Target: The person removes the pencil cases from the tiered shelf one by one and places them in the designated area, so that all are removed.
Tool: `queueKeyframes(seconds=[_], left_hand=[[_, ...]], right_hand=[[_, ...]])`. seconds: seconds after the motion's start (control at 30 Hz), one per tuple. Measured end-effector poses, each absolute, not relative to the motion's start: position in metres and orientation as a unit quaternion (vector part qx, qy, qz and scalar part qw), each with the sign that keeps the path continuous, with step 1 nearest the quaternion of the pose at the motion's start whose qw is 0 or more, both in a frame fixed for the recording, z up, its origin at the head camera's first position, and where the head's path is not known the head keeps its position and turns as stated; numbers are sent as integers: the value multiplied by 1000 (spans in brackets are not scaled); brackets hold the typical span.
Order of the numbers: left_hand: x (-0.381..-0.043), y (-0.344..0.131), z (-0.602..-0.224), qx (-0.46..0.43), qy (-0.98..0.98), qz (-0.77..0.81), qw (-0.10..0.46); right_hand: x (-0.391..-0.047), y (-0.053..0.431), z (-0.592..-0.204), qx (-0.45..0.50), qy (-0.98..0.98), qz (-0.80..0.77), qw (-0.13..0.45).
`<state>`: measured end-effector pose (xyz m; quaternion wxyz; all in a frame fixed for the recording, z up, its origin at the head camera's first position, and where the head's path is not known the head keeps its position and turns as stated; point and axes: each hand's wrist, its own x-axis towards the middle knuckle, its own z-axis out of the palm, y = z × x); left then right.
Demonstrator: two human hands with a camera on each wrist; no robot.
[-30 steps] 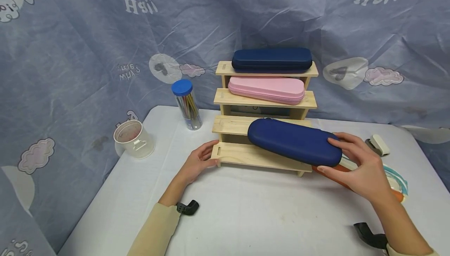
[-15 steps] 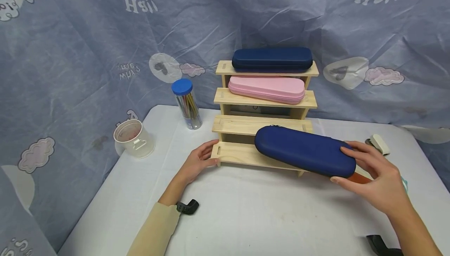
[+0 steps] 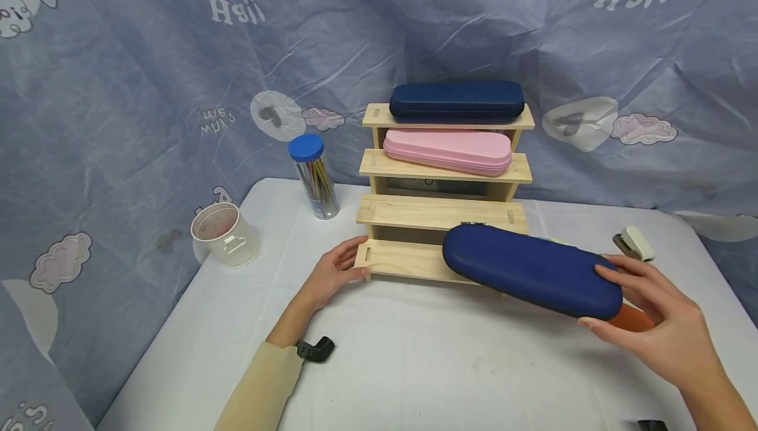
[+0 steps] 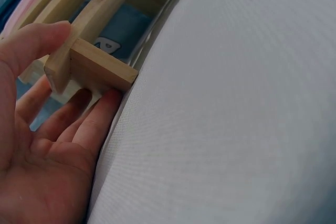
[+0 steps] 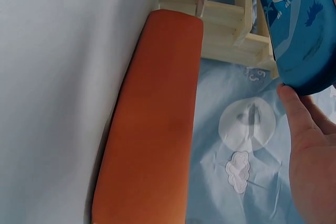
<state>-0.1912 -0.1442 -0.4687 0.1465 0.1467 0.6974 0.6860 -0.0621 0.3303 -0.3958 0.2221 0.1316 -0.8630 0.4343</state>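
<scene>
In the head view my right hand (image 3: 666,316) pinches the right end of a dark blue pencil case (image 3: 527,270), thumb below and fingers above. The case is held tilted over the right part of a stepped wooden shelf (image 3: 408,258). Its other face, seen in the right wrist view, carries a blue dinosaur print (image 5: 310,19). My left hand (image 3: 333,273) grips the left end of the shelf's lowest step; thumb and fingers lie on either side of the wood (image 4: 100,66). Under the held case, an orange case (image 5: 152,119) lies on the table, mostly hidden in the head view.
A navy case (image 3: 456,102) lies on the top step, a pink case (image 3: 448,150) one step below. Left of the shelf stand a blue-lidded tube of sticks (image 3: 316,177) and a white cup (image 3: 227,233). A small white-and-dark object (image 3: 635,243) lies at the right.
My right hand has moved right and toward me with the blue pencil case, uncovering more of the lower steps. My left hand has stayed at the shelf's end.
</scene>
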Motion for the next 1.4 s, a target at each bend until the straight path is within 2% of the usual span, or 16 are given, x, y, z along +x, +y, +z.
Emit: queueKeyframes(seconds=[0.33,0.63,0.97,1.4], left_hand=[[-191,-144,-469,148,699,685,144],[-190,-144,-469,152,697,685,145],[-191,-144,-469,154,697,685,143],[-190,-143,-468,151,700,683,142]], right_hand=[[-50,339,-392,111,-874,419,218],[-31,349,-399,57,-893,394,210],[-19,357,-402,83,-890,385,227],[-8,372,-422,36,-901,374,216]])
